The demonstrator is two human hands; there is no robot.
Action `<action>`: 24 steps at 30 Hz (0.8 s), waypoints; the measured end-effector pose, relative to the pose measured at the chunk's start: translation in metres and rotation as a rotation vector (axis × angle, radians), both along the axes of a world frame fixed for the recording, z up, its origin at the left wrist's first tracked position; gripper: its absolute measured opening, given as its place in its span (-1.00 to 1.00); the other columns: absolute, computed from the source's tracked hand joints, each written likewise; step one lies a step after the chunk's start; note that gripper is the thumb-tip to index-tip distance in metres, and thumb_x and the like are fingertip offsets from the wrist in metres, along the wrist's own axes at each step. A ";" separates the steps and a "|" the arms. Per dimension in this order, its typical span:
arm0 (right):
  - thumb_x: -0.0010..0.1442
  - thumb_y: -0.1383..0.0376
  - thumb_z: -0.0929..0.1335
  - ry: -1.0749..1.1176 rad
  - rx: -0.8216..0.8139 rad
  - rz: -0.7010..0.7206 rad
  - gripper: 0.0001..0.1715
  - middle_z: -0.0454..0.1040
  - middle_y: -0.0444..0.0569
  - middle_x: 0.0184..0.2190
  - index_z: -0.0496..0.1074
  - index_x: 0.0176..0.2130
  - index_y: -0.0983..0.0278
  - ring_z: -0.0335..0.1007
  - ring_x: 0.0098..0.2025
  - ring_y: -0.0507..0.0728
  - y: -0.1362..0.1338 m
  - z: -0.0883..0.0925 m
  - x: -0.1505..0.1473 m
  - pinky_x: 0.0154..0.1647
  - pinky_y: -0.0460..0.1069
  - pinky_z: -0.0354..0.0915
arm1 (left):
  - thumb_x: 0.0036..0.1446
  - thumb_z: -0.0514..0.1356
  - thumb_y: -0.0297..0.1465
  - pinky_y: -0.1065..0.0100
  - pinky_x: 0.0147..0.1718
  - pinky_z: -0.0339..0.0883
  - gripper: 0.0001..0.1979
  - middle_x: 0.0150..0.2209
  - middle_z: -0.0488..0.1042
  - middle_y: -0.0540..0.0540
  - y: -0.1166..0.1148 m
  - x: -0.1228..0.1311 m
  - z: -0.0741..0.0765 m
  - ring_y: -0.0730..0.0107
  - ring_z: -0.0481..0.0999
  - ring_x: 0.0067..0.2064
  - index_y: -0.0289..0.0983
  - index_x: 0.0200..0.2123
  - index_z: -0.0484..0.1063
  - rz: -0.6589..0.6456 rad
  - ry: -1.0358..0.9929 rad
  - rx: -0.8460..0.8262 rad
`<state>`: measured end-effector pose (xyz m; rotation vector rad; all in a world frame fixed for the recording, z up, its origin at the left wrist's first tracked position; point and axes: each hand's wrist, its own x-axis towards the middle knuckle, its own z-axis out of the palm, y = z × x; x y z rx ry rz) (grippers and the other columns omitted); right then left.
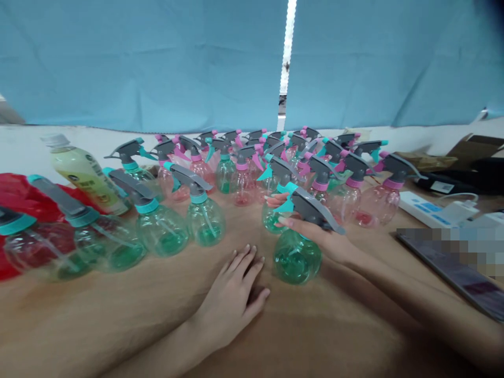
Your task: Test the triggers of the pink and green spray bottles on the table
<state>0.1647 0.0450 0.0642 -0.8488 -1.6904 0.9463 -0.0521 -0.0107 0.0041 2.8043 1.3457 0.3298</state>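
My right hand [315, 231] grips a green plastic spray bottle [297, 257] around its neck, below the grey trigger head [313, 210]. Behind my fingers, another green spray bottle [271, 219] is partly hidden. My left hand [232, 299] lies flat on the tan table [118, 320] with its fingers apart, holding nothing. The nearest thing to it is the held bottle, a little to the right. Several green spray bottles [202, 221] stand in a row to the left, and many pink spray bottles [378, 206] crowd together behind my right hand.
A yellow-green drink bottle [84, 176] lies at the left, next to a red plastic bag [23, 202]. To the right are a white power strip [429, 210] and a dark tablet [452, 273], partly blurred out. Black and cardboard items [460, 163] lie behind them, before a blue curtain [137, 63].
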 end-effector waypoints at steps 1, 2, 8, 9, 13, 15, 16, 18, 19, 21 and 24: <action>0.15 0.15 0.39 -0.001 -0.018 0.006 -0.64 0.51 -0.05 -0.13 0.42 -0.04 0.12 0.47 -0.15 0.17 -0.001 0.002 0.000 -0.06 0.14 0.36 | 0.30 0.06 -0.22 -0.02 0.20 0.07 -0.51 0.28 0.16 -0.28 0.000 0.000 0.000 0.06 0.11 0.30 -0.36 0.20 0.22 -0.001 0.001 0.004; 0.14 0.17 0.39 0.002 -0.030 0.016 -0.61 0.50 -0.05 -0.11 0.40 -0.02 0.11 0.46 -0.12 0.17 -0.001 0.004 0.000 -0.04 0.13 0.35 | 0.30 0.06 -0.22 -0.01 0.20 0.07 -0.51 0.28 0.16 -0.28 0.000 0.000 0.000 0.06 0.11 0.30 -0.36 0.20 0.22 -0.002 0.002 0.008; 0.14 0.24 0.39 -0.018 -0.019 0.091 -0.58 0.49 -0.12 -0.15 0.39 0.02 0.06 0.43 -0.13 0.13 0.000 0.012 0.002 -0.10 0.08 0.35 | 0.31 0.04 -0.22 0.00 0.20 0.07 -0.52 0.28 0.15 -0.26 0.001 0.000 -0.001 0.08 0.10 0.30 -0.33 0.21 0.21 -0.006 -0.006 0.028; 0.14 0.25 0.39 -0.017 -0.024 0.098 -0.59 0.49 -0.11 -0.14 0.39 0.01 0.06 0.43 -0.14 0.13 0.000 0.013 0.002 -0.11 0.07 0.36 | 0.31 0.04 -0.22 0.01 0.20 0.07 -0.52 0.29 0.15 -0.25 0.001 0.000 -0.001 0.08 0.10 0.30 -0.32 0.21 0.20 -0.005 -0.004 0.029; 0.15 0.25 0.38 -0.015 -0.012 0.100 -0.64 0.48 -0.10 -0.09 0.42 -0.02 0.07 0.43 -0.12 0.12 0.000 0.013 0.004 -0.07 0.05 0.35 | 0.31 0.03 -0.20 0.01 0.21 0.06 -0.51 0.28 0.16 -0.26 0.002 0.000 -0.001 0.08 0.10 0.30 -0.34 0.20 0.21 -0.004 0.009 0.026; 0.16 0.24 0.38 -0.009 0.000 0.102 -0.65 0.47 -0.11 -0.06 0.42 -0.02 0.06 0.44 -0.14 0.10 0.000 0.011 0.004 -0.04 0.04 0.34 | 0.31 0.03 -0.20 0.01 0.22 0.05 -0.51 0.28 0.16 -0.27 0.002 0.000 0.000 0.08 0.09 0.30 -0.36 0.19 0.23 -0.008 0.011 0.026; 0.16 0.24 0.38 -0.002 0.000 0.102 -0.65 0.47 -0.11 -0.04 0.42 -0.02 0.06 0.45 -0.15 0.09 0.001 0.011 0.004 -0.04 0.04 0.34 | 0.32 0.02 -0.21 0.01 0.21 0.05 -0.52 0.28 0.17 -0.27 0.002 0.000 0.000 0.08 0.09 0.30 -0.36 0.19 0.23 -0.010 0.011 0.027; 0.15 0.23 0.38 0.015 -0.023 0.094 -0.66 0.48 -0.11 -0.05 0.42 -0.04 0.07 0.46 -0.16 0.09 0.000 0.010 0.003 -0.06 0.03 0.35 | 0.32 0.02 -0.20 0.02 0.21 0.06 -0.52 0.28 0.17 -0.26 0.002 0.000 0.000 0.09 0.10 0.30 -0.35 0.19 0.23 -0.008 0.009 0.034; 0.15 0.22 0.38 0.022 -0.039 0.084 -0.67 0.49 -0.11 -0.06 0.42 -0.05 0.08 0.47 -0.16 0.10 0.000 0.010 0.002 -0.07 0.04 0.36 | 0.32 0.01 -0.20 0.02 0.20 0.07 -0.52 0.28 0.17 -0.26 0.002 0.000 0.000 0.09 0.11 0.30 -0.34 0.19 0.23 -0.006 0.005 0.039; 0.14 0.22 0.37 0.032 -0.060 0.060 -0.67 0.51 -0.10 -0.12 0.43 -0.06 0.09 0.47 -0.17 0.11 -0.001 0.009 0.001 -0.09 0.05 0.37 | 0.31 0.02 -0.20 0.02 0.20 0.08 -0.52 0.27 0.17 -0.25 0.003 0.000 -0.001 0.09 0.13 0.29 -0.33 0.19 0.23 -0.004 -0.010 0.049; 0.14 0.20 0.37 0.031 -0.069 0.047 -0.62 0.53 -0.10 -0.21 0.41 -0.01 0.09 0.47 -0.19 0.11 -0.001 0.008 0.000 -0.10 0.06 0.37 | 0.31 0.03 -0.20 0.02 0.20 0.08 -0.53 0.27 0.18 -0.24 0.003 0.000 -0.002 0.08 0.13 0.29 -0.32 0.19 0.24 -0.008 -0.042 0.049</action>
